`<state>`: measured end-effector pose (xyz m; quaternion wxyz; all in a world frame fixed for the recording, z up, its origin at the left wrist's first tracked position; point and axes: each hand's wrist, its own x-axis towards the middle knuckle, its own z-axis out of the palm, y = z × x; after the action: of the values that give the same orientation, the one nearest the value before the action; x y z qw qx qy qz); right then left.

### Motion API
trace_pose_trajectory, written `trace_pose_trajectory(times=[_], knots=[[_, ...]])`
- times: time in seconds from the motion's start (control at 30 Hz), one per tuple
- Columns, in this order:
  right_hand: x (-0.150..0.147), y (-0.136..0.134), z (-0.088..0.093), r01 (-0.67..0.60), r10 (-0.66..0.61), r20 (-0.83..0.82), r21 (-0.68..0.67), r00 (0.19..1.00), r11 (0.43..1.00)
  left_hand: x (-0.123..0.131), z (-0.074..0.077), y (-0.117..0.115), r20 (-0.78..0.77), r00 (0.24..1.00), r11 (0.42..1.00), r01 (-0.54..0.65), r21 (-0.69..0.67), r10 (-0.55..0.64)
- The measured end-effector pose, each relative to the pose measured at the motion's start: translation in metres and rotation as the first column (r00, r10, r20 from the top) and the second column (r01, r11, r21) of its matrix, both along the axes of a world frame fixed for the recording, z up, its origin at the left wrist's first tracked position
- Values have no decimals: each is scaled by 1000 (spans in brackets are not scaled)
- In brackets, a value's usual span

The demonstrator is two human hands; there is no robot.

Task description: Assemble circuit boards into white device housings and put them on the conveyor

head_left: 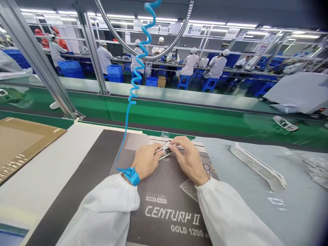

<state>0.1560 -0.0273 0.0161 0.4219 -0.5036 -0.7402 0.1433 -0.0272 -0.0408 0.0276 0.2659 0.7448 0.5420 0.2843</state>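
Between both hands is a small white plastic housing (pixel 161 155) with a dark window, held just above a dark printed cardboard sheet (pixel 164 181). My left hand (pixel 146 160) grips its left end, thumb on top. At the other end, the fingertips of my right hand (pixel 188 159) pinch the part by the dark window. Fingers cover much of the piece, so its full shape is hidden. A blue wrist strap (pixel 132 176) with a coiled blue cord (pixel 139 61) circles my left wrist. To the right lies a long white plastic shell (pixel 258 165) on pale foam sheeting.
A green conveyor belt (pixel 174 116) runs behind the bench, bearing a white device part (pixel 285 123). Brown cardboard (pixel 28 141) lies at left, clear plastic bags (pixel 311 167) at right. Metal posts (pixel 93 51) and a flexible metal hose (pixel 112 32) stand ahead; several people work beyond.
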Motion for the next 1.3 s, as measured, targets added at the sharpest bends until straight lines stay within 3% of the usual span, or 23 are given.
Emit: trace_pose_trajectory(times=[0.1, 0.2, 0.3, 0.37, 0.47, 0.53, 0.63, 0.7, 0.8, 0.9, 1.0, 1.1, 1.17, 1.23, 1.3], knots=[[1, -1, 5, 9, -29, 230, 87, 973, 996, -1, 4, -3, -91, 996, 999, 19, 28, -16], [-4, -7, 2, 36, -90, 359, 154, 929, 987, -1, 4, -1, -79, 997, 1000, 0, 1, 0], [-11, -16, -3, -33, -12, 341, 128, 940, 991, -3, 0, 8, 46, 991, 992, -127, -26, 128], [-12, -14, -3, -70, 60, 214, 41, 975, 997, -7, -3, 16, 169, 951, 965, -247, -82, 258], [-9, 12, 2, 23, -19, 38, -116, 999, 993, -16, -8, 27, 340, 846, 910, -358, -207, 411], [-6, 43, 5, 109, -93, 87, -198, 992, 974, -20, -9, 31, 441, 777, 891, -362, -272, 450], [-7, 85, 5, 167, -106, 243, -246, 964, 955, -22, -10, 31, 538, 711, 890, -319, -326, 452], [-9, 96, 4, 199, -128, 286, -234, 950, 952, -21, -8, 30, 579, 684, 893, -283, -349, 444], [-3, 87, 3, 252, -193, 335, -142, 922, 957, -21, -4, 29, 625, 641, 891, -251, -378, 445], [31, 61, 9, 288, -248, 389, -48, 888, 956, -21, 1, 28, 638, 620, 885, -242, -397, 456], [93, 30, 18, 414, -376, 480, 29, 793, 910, -20, 5, 25, 646, 623, 892, -227, -392, 442], [161, -2, 21, 610, -556, 635, 164, 536, 775, -17, 7, 22, 649, 638, 903, -198, -381, 414], [197, -21, 15, 681, -583, 715, 206, 385, 702, -15, 7, 21, 660, 643, 913, -169, -372, 389], [220, -34, 6, 696, -563, 755, 204, 336, 688, -13, 6, 21, 679, 633, 918, -140, -371, 371], [232, -42, -3, 689, -570, 748, 213, 341, 692, -13, 5, 22, 688, 625, 917, -123, -379, 369]])
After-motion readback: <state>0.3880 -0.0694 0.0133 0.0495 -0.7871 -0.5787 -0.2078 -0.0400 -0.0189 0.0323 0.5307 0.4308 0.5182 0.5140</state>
